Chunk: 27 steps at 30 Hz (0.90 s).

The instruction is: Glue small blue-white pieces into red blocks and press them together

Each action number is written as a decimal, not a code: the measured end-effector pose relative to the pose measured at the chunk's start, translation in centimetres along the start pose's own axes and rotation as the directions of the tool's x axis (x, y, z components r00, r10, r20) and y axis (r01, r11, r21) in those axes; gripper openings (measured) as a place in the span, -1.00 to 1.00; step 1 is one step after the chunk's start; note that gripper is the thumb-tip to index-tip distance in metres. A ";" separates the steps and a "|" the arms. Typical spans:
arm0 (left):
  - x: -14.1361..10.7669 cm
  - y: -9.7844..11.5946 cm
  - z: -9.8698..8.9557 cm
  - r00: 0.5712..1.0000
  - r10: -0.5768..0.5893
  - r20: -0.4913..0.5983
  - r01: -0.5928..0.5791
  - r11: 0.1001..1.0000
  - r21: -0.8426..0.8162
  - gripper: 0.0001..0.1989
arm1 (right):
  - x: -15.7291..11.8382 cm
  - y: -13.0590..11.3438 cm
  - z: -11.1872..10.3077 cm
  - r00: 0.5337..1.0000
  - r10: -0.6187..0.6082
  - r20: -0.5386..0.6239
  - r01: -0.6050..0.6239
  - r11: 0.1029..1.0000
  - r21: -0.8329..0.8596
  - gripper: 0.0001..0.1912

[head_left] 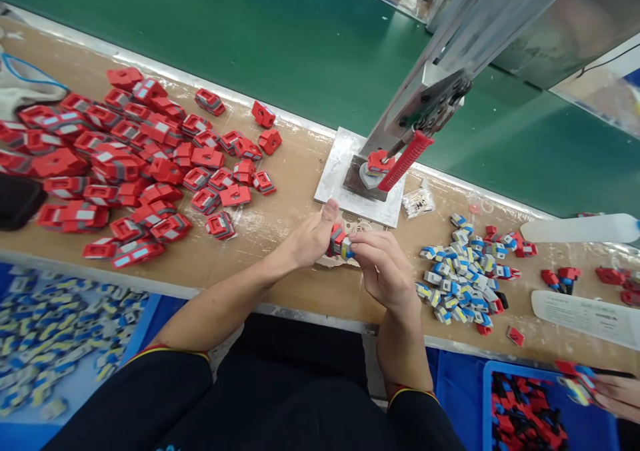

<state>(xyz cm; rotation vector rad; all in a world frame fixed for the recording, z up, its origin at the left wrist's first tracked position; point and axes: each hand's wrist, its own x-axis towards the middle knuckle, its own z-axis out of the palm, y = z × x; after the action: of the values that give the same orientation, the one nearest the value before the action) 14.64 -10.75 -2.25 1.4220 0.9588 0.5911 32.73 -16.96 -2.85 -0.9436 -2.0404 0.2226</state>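
My left hand [314,239] is closed around a red and grey plastic piece [337,238], its thumb pointing up. The fingers of my right hand [384,264] pinch a small white, blue and yellow plastic piece [347,248] against the red one. Whether the two pieces are joined cannot be seen. Just beyond my hands stands a toggle clamp with a red handle [406,163] on a metal base plate [333,178]. Another red piece [380,162] sits in its holder, under the clamp's tip.
Many red pieces [117,161] lie heaped on the left. A pile of white-blue pieces [457,274] lies right, near a small bag of white bits [419,201]. Blue bins stand below the table edge. Another person's hand [617,394] holds a coloured piece at lower right.
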 end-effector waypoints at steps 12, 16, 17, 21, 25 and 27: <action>-0.2 -0.6 -1.5 0.965 0.131 0.226 -0.101 0.985 -0.142 -0.15 | 0.2 -0.1 0.0 0.998 0.067 -0.010 -0.063 0.973 0.223 -0.67; -0.2 -0.7 -0.6 0.978 0.135 0.159 -0.106 0.978 -0.179 -0.17 | 0.1 -0.5 0.4 0.992 0.085 -0.098 -0.067 0.983 0.172 -0.64; -0.2 -0.7 -0.5 0.983 0.138 0.125 -0.115 0.978 -0.176 -0.18 | 0.1 -0.5 0.5 0.991 0.080 -0.108 -0.065 0.989 0.131 -0.62; -0.3 -0.6 -0.6 0.987 0.139 0.085 -0.129 0.985 -0.118 -0.22 | 0.2 -0.5 0.4 0.998 0.026 -0.062 -0.021 0.997 0.079 -0.63; -0.3 -0.7 -1.2 0.977 0.164 0.138 -0.154 0.985 -0.082 -0.22 | 0.5 0.0 0.0 1.000 0.022 0.019 -0.024 0.993 0.113 -0.74; -0.3 -1.2 -1.3 0.970 0.204 0.132 -0.198 0.978 -0.056 -0.22 | 0.8 0.0 0.0 0.997 0.023 0.077 -0.034 0.988 0.152 -0.81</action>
<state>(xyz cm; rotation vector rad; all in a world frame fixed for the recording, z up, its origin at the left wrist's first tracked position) 13.17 -10.39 -3.18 1.5117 0.6938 0.6503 32.51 -16.40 -2.36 -0.8810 -2.0469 0.4297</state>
